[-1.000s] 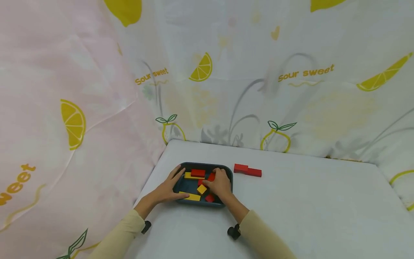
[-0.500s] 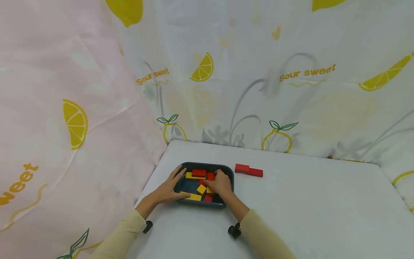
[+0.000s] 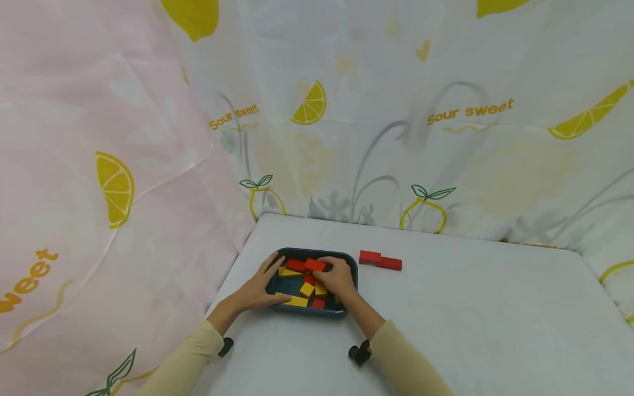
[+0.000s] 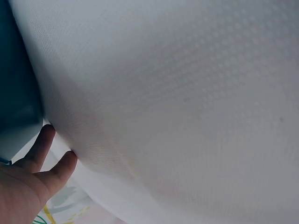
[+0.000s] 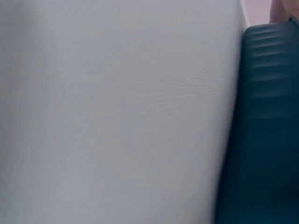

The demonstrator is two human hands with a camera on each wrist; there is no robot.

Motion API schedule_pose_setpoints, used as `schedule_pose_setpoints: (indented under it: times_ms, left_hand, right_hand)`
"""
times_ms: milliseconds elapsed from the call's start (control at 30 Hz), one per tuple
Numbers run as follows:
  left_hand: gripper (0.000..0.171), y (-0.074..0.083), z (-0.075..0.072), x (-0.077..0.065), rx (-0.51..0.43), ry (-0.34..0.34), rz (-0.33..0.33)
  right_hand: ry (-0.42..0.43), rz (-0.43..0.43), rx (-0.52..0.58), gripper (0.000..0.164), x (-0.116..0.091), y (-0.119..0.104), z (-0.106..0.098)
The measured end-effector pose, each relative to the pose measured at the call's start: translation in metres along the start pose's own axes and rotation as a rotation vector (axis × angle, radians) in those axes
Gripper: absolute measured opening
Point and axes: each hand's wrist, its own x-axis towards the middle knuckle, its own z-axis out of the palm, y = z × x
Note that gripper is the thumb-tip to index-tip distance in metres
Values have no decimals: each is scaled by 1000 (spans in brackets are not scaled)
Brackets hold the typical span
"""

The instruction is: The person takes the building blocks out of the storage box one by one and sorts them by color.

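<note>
- A red block (image 3: 314, 265) is in the upper middle of the tray, pinched between the thumb and fingers of the right hand (image 3: 339, 276); holding it by the right end appears to leave its other end free for placing.
- That free end sits close to or over another red block (image 3: 295, 265); whether the two touch, I cannot tell.
- This second red block lies on a yellow block (image 3: 289, 272), which seems to prop it above the tray floor.
- A small yellow block (image 3: 307, 289) sits askew among its neighbours, probably just dropped loosely there.
- A long yellow block (image 3: 299, 301) lies along the near wall, below the left thumb.
- The dark blue tray (image 3: 307, 312) keeps these pieces together with its raised rim.
- The left hand (image 3: 256, 290) is spread, fingers extended along the tray's left side and thumb reaching over the near corner, likely to steady it; it grips no block.
- Outside, two red blocks (image 3: 380, 260) lie end to end on the white surface (image 3: 470, 302), just beyond the tray's right side.
</note>
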Motion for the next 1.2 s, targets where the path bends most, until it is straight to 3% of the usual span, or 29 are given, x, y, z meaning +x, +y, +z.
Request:
schedule_pose_setpoints:
  times_ms: [167, 300, 533, 767, 1000, 1200]
  left_hand:
    - [105, 0, -1, 0, -2, -5, -7]
    - [105, 1, -3, 1, 2, -4, -11]
    - [105, 0, -1, 1, 2, -6, -16]
    - [105, 1, 2, 0, -4, 0, -20]
    - [105, 0, 2, 1, -1, -1, -19]
    - [105, 0, 1, 1, -6, 0, -18]
  right_hand:
    - [-83, -20, 181, 33, 1, -2, -2]
    - [-106, -35, 253, 31, 0, -3, -3]
    - [-106, -49, 131, 33, -4, -4, -4]
    - [-157, 11, 124, 32, -5, -3, -4]
    - [-150, -68, 95, 35, -4, -2, -2]
    - [-154, -138, -62, 39, -5, -2, 0]
